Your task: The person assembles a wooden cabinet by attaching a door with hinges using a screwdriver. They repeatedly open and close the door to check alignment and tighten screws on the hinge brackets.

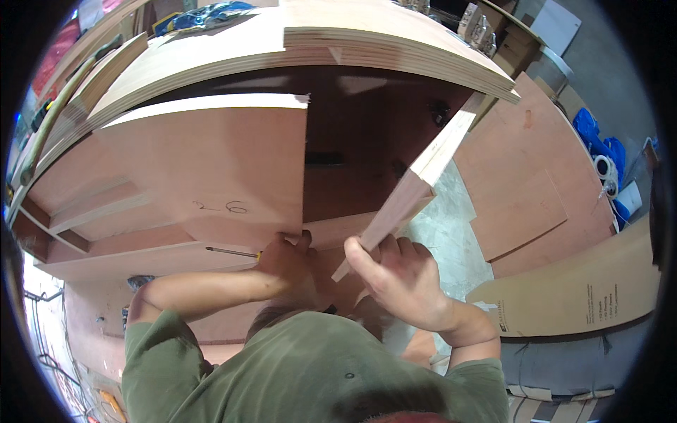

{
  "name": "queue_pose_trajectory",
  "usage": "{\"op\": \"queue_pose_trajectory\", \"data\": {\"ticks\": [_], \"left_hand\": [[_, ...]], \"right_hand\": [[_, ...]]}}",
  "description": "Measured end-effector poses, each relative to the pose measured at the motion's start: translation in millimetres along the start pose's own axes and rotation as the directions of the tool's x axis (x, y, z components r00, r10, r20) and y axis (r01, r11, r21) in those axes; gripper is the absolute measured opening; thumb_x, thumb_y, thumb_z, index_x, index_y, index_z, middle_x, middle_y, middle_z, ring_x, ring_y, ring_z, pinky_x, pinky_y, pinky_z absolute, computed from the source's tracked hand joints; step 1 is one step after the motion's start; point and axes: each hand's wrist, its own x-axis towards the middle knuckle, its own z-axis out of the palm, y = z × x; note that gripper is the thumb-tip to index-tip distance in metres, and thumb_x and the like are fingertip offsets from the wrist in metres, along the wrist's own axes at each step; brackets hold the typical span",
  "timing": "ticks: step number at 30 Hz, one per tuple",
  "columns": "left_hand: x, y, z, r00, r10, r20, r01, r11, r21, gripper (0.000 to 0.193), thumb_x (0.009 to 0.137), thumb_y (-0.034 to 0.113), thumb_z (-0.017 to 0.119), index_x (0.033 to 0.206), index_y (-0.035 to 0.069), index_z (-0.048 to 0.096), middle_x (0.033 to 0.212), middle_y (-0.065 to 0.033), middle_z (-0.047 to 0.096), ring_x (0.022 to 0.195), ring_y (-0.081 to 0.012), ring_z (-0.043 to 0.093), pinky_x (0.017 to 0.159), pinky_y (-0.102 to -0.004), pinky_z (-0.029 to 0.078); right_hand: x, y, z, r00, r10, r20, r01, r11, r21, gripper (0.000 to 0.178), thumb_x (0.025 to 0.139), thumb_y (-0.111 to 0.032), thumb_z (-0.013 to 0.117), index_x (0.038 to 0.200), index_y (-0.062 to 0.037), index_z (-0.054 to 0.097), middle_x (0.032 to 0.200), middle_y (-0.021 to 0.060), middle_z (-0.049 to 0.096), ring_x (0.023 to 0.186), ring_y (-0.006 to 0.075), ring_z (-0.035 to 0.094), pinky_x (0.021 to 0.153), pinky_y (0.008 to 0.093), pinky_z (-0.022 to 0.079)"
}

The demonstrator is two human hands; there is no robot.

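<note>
currently: both hands at cabinet door gap

head view. the left hand (pixel 285 257) is closed on a screwdriver (pixel 233 252), whose thin shaft points left along the lower edge of the shut door (pixel 211 169). its fingertips touch the bottom corner of that door, next to the dark opening of the cabinet (pixel 367 134). the right hand (pixel 398 275) is clamped on the lower edge of the open door (pixel 423 183), thumb on the near face and fingers wrapped behind it. this door stands edge-on to the camera and swings out to the right, its top meeting the cabinet under the overhanging top panel (pixel 352 35). the two hands are near each other but apart, with the door gap between them. a pencil mark shows on the shut door. plywood sheets (pixel 522 169) lean to the right, and a cardboard piece (pixel 585 296) lies below them. blue plastic (pixel 596 141) sits at the far right. the person wears a green shirt (pixel 303 366).
</note>
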Motion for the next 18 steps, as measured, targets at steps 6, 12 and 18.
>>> {"op": "queue_pose_trajectory", "data": {"ticks": [6, 12, 18], "left_hand": [[18.8, 0.3, -31.9, 0.986, 0.167, -0.001, -0.16, 0.947, 0.279, 0.026, 0.083, 0.021, 0.054, 0.102, 0.007, 0.063, 0.12, -0.0207, 0.055, 0.095, -0.0345, 0.065, 0.088, -0.0457, 0.046], [25.6, 4.3, -55.1, 0.99, 0.131, 0.043, -0.128, 0.989, -0.072, 0.03, 0.083, 0.022, 0.062, 0.106, 0.004, 0.056, 0.115, -0.0188, 0.059, 0.093, -0.0333, 0.066, 0.081, -0.0441, 0.05], [36.3, 31.8, -101.9, 0.976, 0.06, -0.21, -0.211, 0.511, -0.833, 0.033, 0.089, 0.024, 0.067, 0.107, 0.003, 0.048, 0.09, -0.0111, 0.059, 0.084, -0.0223, 0.061, 0.072, -0.0339, 0.049]], "right_hand": [[-42.9, 2.5, -0.7, 0.991, 0.063, -0.115, -0.068, 0.997, -0.034, 0.033, 0.077, -0.034, 0.073, 0.103, -0.0157, 0.061, 0.079, 0.0083, 0.056, 0.068, 0.0251, 0.058, 0.056, 0.036, 0.047], [-87.5, 5.4, 27.6, 0.909, 0.14, -0.391, -0.191, 0.977, -0.093, 0.048, 0.076, -0.026, 0.077, 0.117, -0.0166, 0.053, 0.093, 0.0119, 0.06, 0.079, 0.0329, 0.061, 0.063, 0.0437, 0.05], [-127.8, 16.8, 78.2, 0.742, 0.224, -0.631, -0.267, 0.963, 0.029, 0.078, 0.086, -0.018, 0.068, 0.146, -0.0141, 0.018, 0.118, 0.0205, 0.055, 0.097, 0.0382, 0.06, 0.082, 0.0469, 0.051]]}}
